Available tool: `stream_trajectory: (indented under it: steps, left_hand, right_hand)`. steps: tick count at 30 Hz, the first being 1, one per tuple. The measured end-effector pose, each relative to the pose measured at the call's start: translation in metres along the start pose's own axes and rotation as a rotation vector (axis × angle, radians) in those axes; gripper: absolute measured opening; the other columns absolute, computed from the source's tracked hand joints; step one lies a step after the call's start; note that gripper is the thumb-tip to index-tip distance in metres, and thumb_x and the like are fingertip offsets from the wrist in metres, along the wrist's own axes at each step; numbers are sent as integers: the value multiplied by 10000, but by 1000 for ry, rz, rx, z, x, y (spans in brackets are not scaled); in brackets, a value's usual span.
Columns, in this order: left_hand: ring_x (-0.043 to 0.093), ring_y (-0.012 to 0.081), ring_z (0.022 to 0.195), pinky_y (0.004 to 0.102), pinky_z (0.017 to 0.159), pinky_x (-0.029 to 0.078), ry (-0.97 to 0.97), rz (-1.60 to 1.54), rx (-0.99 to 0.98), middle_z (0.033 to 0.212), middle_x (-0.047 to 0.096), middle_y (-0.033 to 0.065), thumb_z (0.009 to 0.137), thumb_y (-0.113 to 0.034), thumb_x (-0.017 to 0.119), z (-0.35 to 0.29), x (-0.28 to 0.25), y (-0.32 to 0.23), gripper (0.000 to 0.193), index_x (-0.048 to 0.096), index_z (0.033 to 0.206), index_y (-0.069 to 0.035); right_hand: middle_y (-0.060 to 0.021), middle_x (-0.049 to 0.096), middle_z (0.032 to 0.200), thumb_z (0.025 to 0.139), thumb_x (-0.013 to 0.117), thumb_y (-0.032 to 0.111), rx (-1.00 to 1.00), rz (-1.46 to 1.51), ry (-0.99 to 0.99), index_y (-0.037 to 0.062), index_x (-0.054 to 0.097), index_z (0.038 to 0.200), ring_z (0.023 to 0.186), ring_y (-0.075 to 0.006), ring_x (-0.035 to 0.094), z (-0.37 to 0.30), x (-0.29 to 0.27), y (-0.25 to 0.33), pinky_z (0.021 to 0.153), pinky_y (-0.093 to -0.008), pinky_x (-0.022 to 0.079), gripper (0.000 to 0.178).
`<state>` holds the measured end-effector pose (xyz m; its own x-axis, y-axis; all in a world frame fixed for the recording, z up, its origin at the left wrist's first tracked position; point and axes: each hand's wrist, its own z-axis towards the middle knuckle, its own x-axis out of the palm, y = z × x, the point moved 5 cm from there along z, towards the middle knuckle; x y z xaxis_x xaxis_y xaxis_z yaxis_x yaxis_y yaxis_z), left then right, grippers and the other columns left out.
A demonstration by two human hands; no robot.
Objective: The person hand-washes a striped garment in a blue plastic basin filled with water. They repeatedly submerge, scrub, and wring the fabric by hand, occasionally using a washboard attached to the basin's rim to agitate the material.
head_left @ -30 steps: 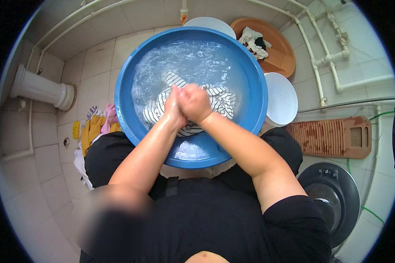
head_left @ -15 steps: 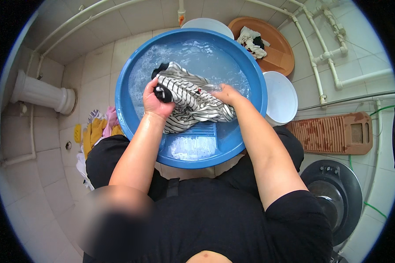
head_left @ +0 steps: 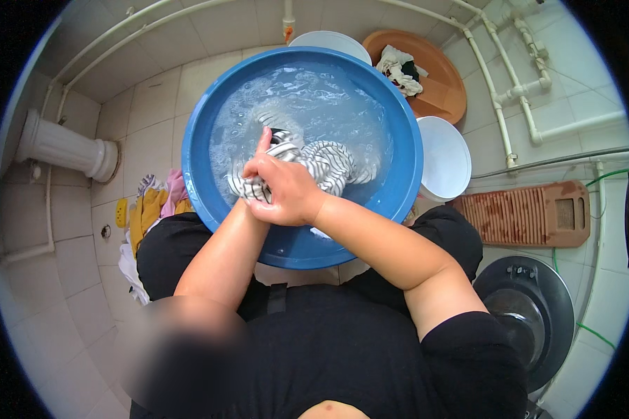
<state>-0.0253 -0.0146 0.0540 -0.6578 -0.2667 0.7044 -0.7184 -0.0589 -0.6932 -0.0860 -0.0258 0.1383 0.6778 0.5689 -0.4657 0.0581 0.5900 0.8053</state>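
Observation:
A wet white garment with black stripes [head_left: 330, 164] is bunched up, partly sunk in the cloudy, sudsy water of a large blue basin [head_left: 411, 150]. My right hand [head_left: 290, 190] reaches across to the left and is closed on a bunch of the cloth. Underneath it, my left hand [head_left: 263, 143] is mostly covered; one finger points up beside the cloth, and the bunch sits against this hand. Striped folds stick out left of both hands. A black patch of the garment shows just past the fingers.
A brown tub [head_left: 444, 87] with clothes [head_left: 400, 71] stands far right, near a white basin [head_left: 446, 159]. A brown washboard [head_left: 521, 215] and dark round basin [head_left: 528, 321] lie right. Left are piled clothes [head_left: 150, 209], a yellow brush-like object [head_left: 121, 212] and a white pipe [head_left: 70, 150].
My right hand has moved left, across and over my left hand. The garment, earlier spread between both hands above the water, is now bunched and lower in it.

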Motion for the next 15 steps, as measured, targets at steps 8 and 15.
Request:
stream_trajectory:
  steps: [8, 15]
  left_hand:
    - [568, 214, 771, 349, 731, 459, -399, -188, -460, 809, 593, 53, 847, -360, 463, 19, 3, 33, 254, 574, 837, -132]
    - [576, 227, 824, 383, 740, 474, -177, -265, -517, 859, 600, 86, 811, -562, 452, 27, -5, 42, 463, 587, 851, -121]
  right_hand:
    - [-149, 548, 651, 699, 583, 265, 312, -238, -419, 68, 533, 602, 616, -326, 551, -12, -32, -82, 537, -400, 446, 226]
    - [-129, 577, 706, 690, 597, 267, 76, -175, -338, 82, 556, 643, 657, -317, 570, -13, -17, -76, 578, -370, 466, 196]
